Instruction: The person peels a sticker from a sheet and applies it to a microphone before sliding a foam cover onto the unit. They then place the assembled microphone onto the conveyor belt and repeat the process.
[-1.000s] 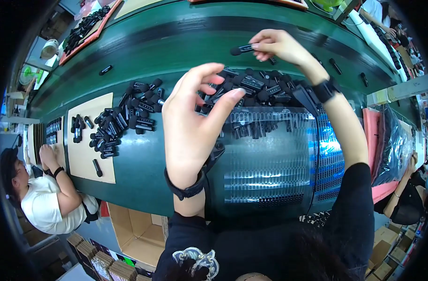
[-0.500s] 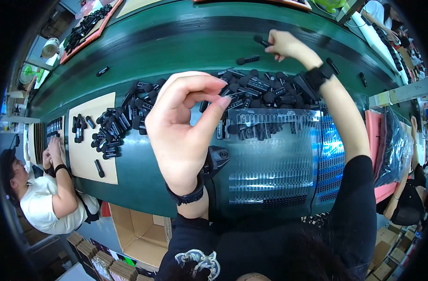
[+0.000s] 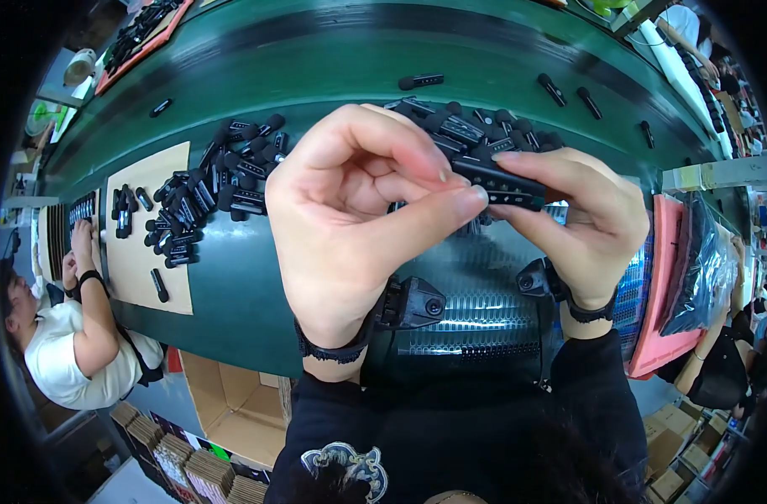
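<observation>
In front of my chest, my right hand pinches a small black clip-on microphone between thumb and fingers, its long side facing me. The thumb and forefinger of my left hand are closed in a pinch at the microphone's left end. Whatever lies between those left fingertips is too small or hidden to make out. Behind my hands a pile of similar black microphones with foam heads spreads over the green table, partly covered by my fingers. Under my wrists lie clear plastic sheets with rows of elongated outlines.
To the left, a tan board carries several microphones. More loose microphones lie on the green surface beyond. A pink foam sheet with a dark plastic bag sits at right. A co-worker works at far left; an open cardboard box stands below.
My right hand has come back from the far side of the table, bringing a microphone to my left hand. The left hand keeps its pinch and is now against the microphone's end.
</observation>
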Tool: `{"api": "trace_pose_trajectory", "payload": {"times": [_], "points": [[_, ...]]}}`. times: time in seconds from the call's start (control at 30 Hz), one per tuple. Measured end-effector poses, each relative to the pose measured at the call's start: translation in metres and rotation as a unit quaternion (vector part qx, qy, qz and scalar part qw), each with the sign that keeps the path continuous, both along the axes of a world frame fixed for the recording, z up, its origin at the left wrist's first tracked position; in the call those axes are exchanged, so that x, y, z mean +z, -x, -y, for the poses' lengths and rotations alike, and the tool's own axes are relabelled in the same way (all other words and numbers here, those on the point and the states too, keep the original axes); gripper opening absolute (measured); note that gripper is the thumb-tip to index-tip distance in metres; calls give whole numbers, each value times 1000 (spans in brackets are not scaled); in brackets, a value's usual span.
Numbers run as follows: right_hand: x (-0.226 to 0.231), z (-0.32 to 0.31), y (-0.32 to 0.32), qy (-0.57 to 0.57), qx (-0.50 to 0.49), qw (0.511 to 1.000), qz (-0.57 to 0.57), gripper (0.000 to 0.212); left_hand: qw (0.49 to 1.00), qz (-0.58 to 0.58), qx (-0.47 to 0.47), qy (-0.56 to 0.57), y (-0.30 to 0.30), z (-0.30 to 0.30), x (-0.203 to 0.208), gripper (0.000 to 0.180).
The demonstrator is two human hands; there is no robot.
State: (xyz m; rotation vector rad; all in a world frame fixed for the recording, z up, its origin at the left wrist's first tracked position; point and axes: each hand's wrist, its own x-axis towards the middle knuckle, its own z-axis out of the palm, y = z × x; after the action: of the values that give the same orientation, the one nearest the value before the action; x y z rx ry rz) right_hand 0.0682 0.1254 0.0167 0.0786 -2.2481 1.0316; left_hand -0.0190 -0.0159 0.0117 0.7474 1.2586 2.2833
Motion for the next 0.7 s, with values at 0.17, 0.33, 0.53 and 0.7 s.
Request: {"api": "trace_pose_trajectory", "payload": {"times": [0.17,0.33,0.53,0.7], "points": [[2,-2,-7,-30,16,999,-3,29,1000,5,-10,-10,-1,-3,-2,28],[3,-3,-10,-42,21,999,-2,33,1000,-7,-13,-12,-2,-5,-3,29],[5,-1,-11,-45,18,999,2,33,999,-36,-5,2,-3,-6,-5,30],[5,-1,-12,-71,18,997,-11,32,999,-50,-7,-2,-3,-8,-7,29]]}}
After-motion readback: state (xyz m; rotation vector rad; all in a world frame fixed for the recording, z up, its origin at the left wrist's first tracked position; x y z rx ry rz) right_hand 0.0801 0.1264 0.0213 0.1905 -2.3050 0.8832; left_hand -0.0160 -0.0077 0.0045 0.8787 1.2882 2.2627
